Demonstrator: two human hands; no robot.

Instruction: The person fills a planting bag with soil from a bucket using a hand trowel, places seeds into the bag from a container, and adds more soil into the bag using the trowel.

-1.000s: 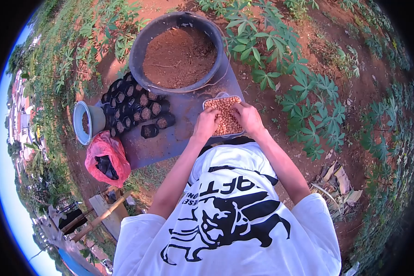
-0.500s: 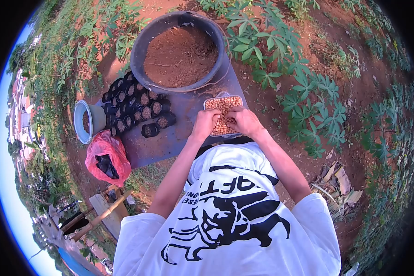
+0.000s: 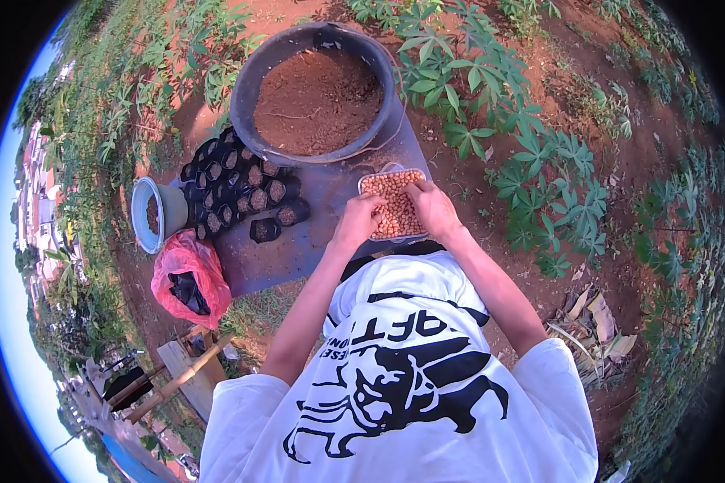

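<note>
A clear rectangular tub (image 3: 394,169) full of light brown seeds (image 3: 395,211) sits at the table's near right edge, close to my body. My left hand (image 3: 360,218) is at the tub's left side, its fingers bent together over the seeds. At the right side my right hand (image 3: 434,208) reaches over the rim, fingertips pressed together at the seeds. Whatever lies between the fingertips of either hand is too small to make out. The two hands are apart, with seeds showing between them.
A large black bucket of soil (image 3: 318,101) stands on the table (image 3: 298,253). Left of it are several black soil-filled bags (image 3: 258,199), a blue-green pot (image 3: 159,211) and a pink plastic bag (image 3: 192,278) with black plastic inside. Leafy plants grow beyond the table.
My right hand dipped further in toward the middle of the tub, then drew back up and right. My left hand has stayed at the tub's left side with small finger movements.
</note>
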